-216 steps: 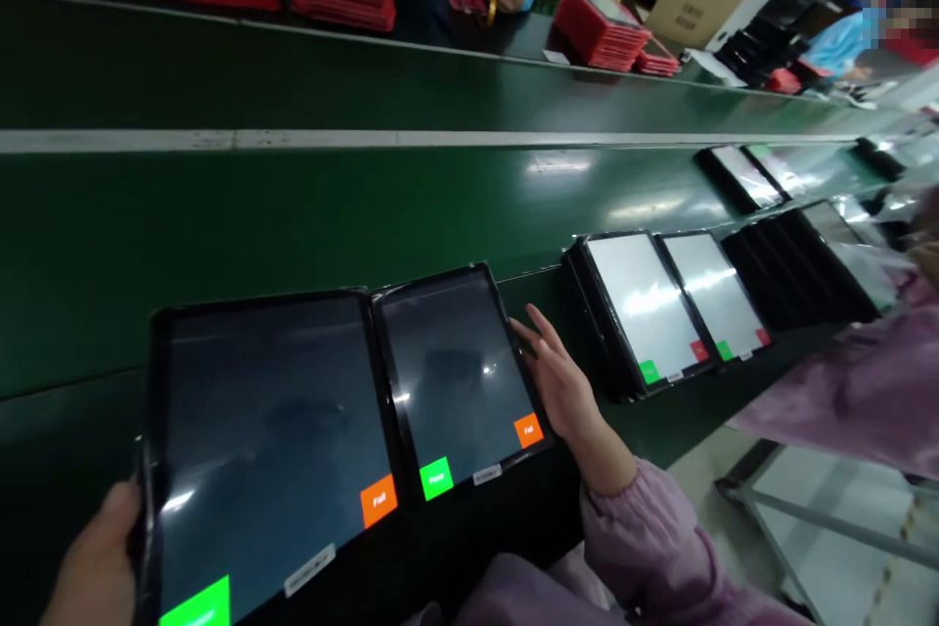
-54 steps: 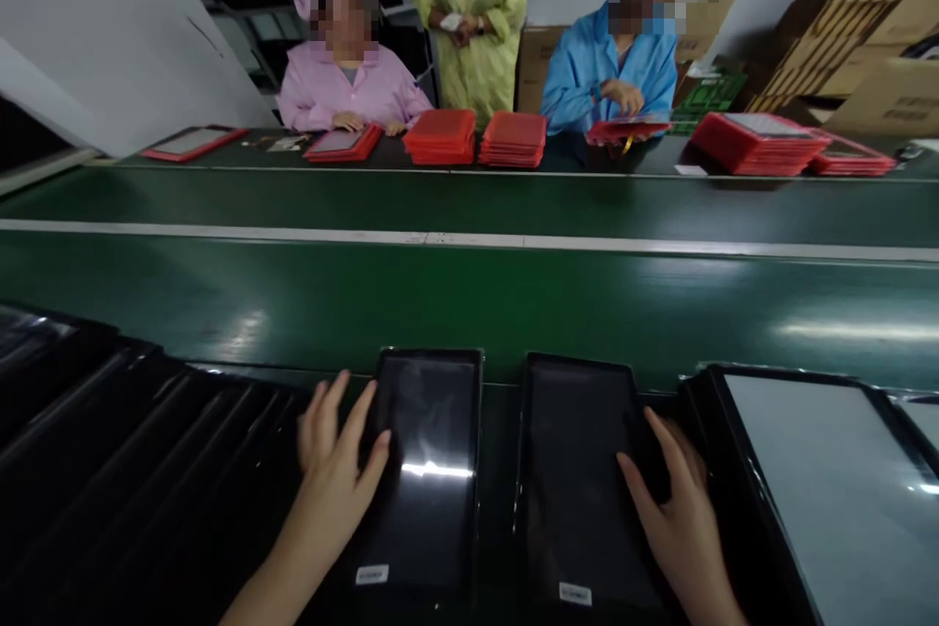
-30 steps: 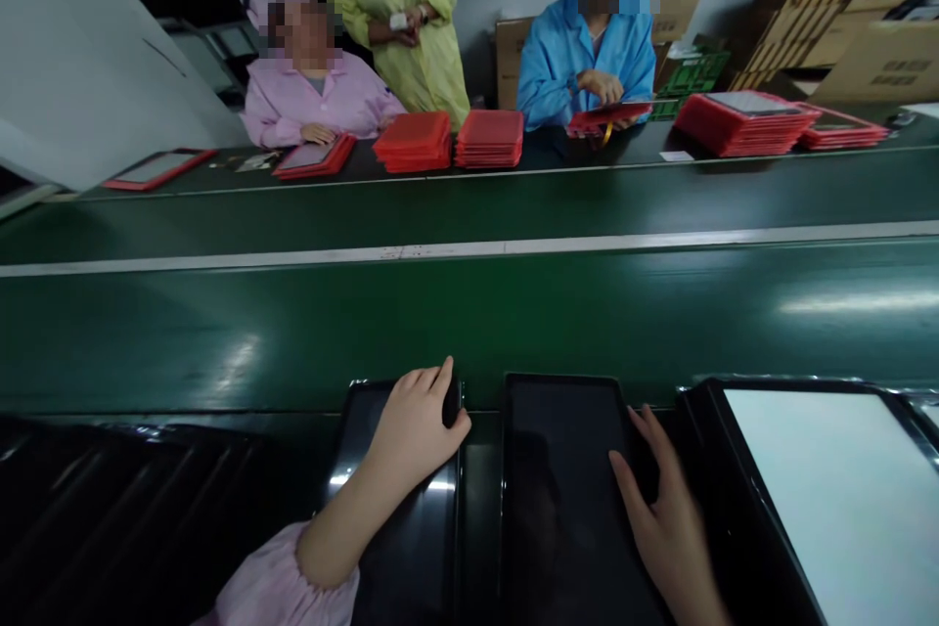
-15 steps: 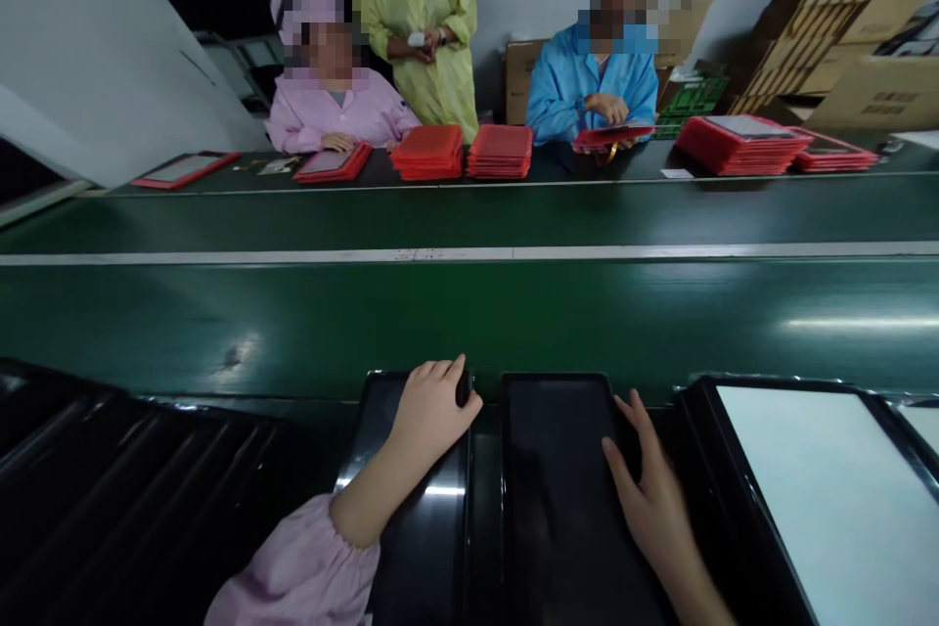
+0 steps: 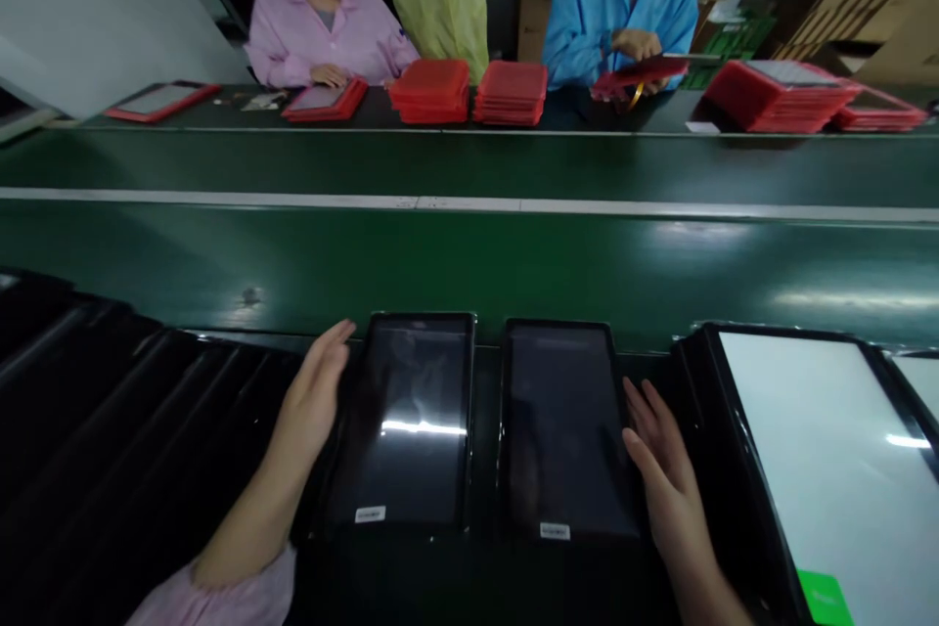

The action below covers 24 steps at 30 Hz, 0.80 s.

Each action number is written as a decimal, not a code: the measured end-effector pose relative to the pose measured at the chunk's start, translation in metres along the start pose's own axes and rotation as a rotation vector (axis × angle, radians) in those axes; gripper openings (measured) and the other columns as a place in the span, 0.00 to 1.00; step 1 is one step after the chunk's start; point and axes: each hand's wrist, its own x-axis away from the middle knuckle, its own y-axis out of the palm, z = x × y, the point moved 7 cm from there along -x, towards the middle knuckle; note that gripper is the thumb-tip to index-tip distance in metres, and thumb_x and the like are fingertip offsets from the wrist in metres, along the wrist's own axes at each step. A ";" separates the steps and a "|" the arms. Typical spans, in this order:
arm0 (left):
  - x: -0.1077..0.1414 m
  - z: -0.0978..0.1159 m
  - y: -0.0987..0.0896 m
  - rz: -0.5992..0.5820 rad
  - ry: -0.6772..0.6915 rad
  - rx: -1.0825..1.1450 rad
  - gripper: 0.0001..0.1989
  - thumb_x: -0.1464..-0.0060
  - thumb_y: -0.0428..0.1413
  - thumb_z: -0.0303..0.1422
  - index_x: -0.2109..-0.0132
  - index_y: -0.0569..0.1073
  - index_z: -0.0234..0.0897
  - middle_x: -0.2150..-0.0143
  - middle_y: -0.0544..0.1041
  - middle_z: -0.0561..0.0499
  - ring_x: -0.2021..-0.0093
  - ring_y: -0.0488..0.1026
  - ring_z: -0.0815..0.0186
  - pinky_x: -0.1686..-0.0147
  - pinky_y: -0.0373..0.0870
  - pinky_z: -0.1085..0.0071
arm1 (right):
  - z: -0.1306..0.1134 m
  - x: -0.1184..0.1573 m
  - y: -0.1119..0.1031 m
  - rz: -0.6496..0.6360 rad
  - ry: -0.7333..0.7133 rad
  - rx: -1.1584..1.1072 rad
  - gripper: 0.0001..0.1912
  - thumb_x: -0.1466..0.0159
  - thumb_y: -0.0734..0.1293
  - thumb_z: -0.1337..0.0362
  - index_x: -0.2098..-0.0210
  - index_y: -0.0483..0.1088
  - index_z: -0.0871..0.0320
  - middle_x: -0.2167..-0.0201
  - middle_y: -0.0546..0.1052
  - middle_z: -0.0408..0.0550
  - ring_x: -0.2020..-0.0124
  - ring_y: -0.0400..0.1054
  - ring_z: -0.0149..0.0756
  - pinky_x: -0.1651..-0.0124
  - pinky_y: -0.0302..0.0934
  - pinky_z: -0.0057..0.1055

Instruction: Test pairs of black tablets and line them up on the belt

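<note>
The left tablet (image 5: 422, 372) and the right tablet (image 5: 561, 411) lie flat, side by side with a narrow gap, in the lower centre of the frame on the bench (image 5: 485, 450). Judged from this position, placement of the pair appears largely complete; a lit display is absent from both. Each unit has a black bezel, a dark glossy screen and a white label near its lower edge; a bright reflection crosses the left screen. The left hand (image 5: 312, 396), fingers extended and close together, is beside the left tablet's outer edge. The right hand (image 5: 664, 465), thumb apart from the fingers, is at the right tablet's outer edge. Neither grips; contact cannot be confirmed. At lower right, a white-screened tablet (image 5: 822, 440) shows a green block (image 5: 826, 599). Overlapping dark units (image 5: 132, 421) occupy the lower left.
</note>
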 end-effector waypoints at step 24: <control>0.027 -0.026 0.017 -0.065 -0.170 0.372 0.22 0.51 0.63 0.39 0.48 0.82 0.41 0.38 0.82 0.44 0.29 0.69 0.46 0.28 0.63 0.51 | -0.043 -0.018 0.023 0.030 -0.228 0.312 0.27 0.28 0.66 0.47 0.35 0.68 0.52 0.34 0.76 0.59 0.29 0.67 0.55 0.35 0.69 0.57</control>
